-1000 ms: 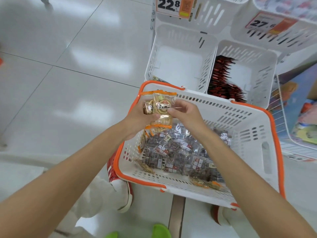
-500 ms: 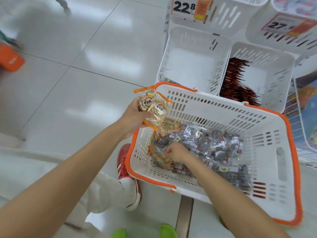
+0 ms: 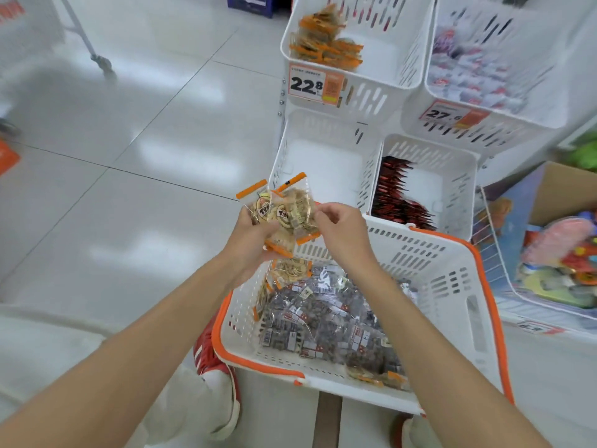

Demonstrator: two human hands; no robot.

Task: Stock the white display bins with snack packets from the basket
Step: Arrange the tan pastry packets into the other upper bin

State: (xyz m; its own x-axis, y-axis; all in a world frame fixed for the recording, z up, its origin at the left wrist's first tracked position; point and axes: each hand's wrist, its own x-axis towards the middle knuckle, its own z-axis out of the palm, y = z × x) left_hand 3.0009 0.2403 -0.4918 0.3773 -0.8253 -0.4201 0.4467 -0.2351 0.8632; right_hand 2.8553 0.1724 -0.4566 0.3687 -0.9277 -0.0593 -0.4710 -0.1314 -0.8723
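- Left hand (image 3: 250, 237) clutches a fan of orange-edged packets (image 3: 284, 211); right hand (image 3: 342, 231) pinches its edge, probably.
- Square them before reaching the upper bin (image 3: 387, 76).

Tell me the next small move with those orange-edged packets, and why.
Probably lift the bunch of orange-edged packets, gripped by the left hand and steadied by the right hand, up into the upper left bin. That bin already holds matching orange-edged packets, and the hands look full.
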